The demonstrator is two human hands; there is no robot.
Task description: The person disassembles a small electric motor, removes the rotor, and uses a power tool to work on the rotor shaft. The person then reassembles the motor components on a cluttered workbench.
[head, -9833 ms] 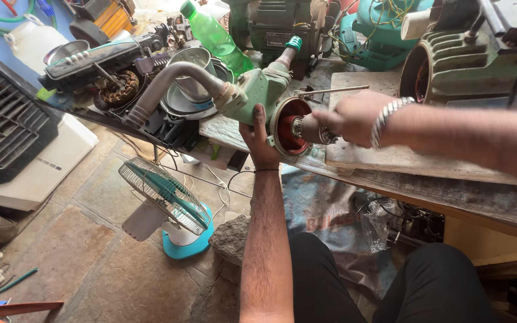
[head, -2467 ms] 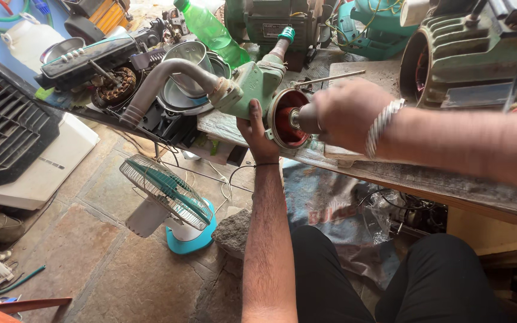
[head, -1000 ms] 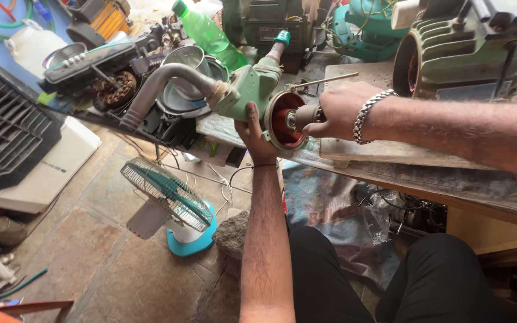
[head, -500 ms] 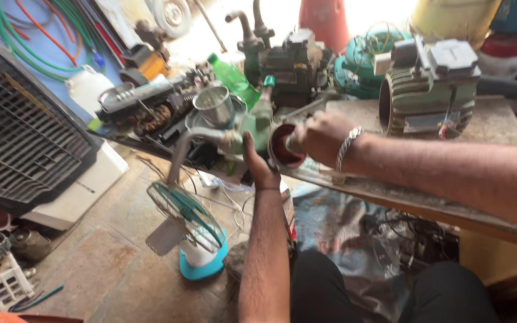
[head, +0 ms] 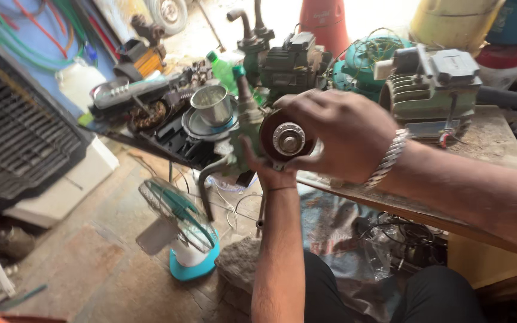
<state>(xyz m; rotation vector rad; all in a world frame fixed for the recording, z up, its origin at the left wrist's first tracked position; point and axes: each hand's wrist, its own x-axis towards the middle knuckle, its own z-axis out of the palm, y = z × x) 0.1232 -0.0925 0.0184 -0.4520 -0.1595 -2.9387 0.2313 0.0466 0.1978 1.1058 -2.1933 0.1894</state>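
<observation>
Hands (head: 306, 143) around green pump (head: 252, 128)

A small table fan (head: 178, 230) with a turquoise base stands on the stone floor (head: 91, 269), near left of centre. Left of it leans a large black grille (head: 19, 137) over a white casing (head: 67, 185). Farther off — a steel cup (head: 212, 104) on a clutter of dark parts, a green plastic bottle (head: 222, 70), coiled green hoses (head: 25, 30). On the worn wooden bench (head: 486, 134) at right sits a grey-green electric motor (head: 432, 84); beyond it — a teal motor with exposed windings (head: 363, 57) and a red cone (head: 321, 21).
</observation>
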